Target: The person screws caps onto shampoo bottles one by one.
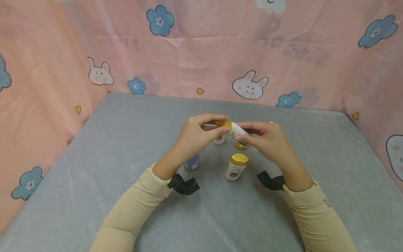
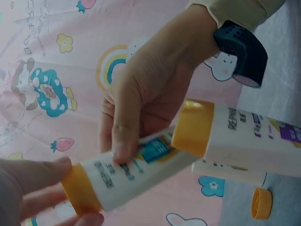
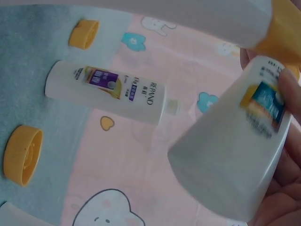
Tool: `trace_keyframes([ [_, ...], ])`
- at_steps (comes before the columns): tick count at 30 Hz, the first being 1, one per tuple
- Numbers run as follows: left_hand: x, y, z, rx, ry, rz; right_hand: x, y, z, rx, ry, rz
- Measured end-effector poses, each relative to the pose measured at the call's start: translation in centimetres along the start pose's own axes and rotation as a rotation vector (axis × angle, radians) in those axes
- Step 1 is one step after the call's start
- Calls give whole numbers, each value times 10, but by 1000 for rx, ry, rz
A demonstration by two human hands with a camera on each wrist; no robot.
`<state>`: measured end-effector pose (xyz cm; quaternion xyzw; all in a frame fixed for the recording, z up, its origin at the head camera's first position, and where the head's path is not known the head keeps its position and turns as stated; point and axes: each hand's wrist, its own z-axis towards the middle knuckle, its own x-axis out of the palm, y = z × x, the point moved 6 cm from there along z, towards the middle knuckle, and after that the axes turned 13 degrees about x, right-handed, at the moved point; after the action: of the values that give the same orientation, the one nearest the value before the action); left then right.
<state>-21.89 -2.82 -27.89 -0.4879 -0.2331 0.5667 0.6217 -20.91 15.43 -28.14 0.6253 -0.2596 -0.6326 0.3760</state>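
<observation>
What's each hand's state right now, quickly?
Left hand: closed, pinching the yellow cap.
Right hand: closed, holding the white bottle under that cap.

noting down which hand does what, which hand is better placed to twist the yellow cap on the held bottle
Probably the left hand, since it pinches the yellow cap. The right hand holds the bottle by its body, so it seems better placed to steady it.

A small curtained booth is shown by a grey tabletop (image 1: 217, 213), enclosed left, right and far by pink cartoon-printed cloth (image 1: 214, 57).
</observation>
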Motion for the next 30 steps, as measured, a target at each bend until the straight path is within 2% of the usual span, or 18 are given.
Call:
trace_keyframes([
  [5, -1, 3, 0, -113, 1, 54, 2, 2, 0, -14, -50, -34],
  [10, -1, 4, 0, -148, 4, 93, 3, 3, 0, -33, -89, -67],
  [17, 0, 3, -1, -103, -7, 51, 1, 4, -2, -71, -117, -72],
  [30, 1, -2, 0, 14, 22, 92, -2, 3, -3, -104, -95, -36],
])
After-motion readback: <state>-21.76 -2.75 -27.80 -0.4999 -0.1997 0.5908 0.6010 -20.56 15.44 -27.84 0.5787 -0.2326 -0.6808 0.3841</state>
